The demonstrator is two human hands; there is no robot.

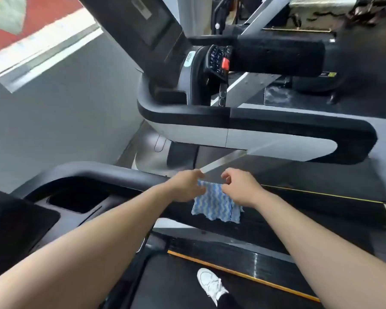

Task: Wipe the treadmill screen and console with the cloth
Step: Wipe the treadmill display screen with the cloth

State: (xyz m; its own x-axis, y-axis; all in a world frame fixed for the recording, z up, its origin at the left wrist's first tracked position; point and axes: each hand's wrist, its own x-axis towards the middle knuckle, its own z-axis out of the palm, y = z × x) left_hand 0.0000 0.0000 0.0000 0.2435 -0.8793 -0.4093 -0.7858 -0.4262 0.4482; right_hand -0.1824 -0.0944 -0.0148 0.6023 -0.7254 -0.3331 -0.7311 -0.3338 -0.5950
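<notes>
A blue-and-white wavy-striped cloth [216, 205] hangs over the black handrail [125, 175] of the treadmill I stand on. My left hand [186, 186] pinches its upper left edge and my right hand [243, 189] pinches its upper right edge, both hands side by side over the rail. The dark console [18, 221] of this treadmill, with a cup-holder recess [78, 198], lies at the lower left. The screen of this treadmill is out of view.
A neighbouring treadmill stands beyond, with a dark screen [143, 25], a keypad with a red stop clip [225, 63] and a thick black-and-white handrail [276, 128]. My white shoe [211, 284] rests on the belt beside an orange edge stripe [243, 275]. Grey floor lies to the left.
</notes>
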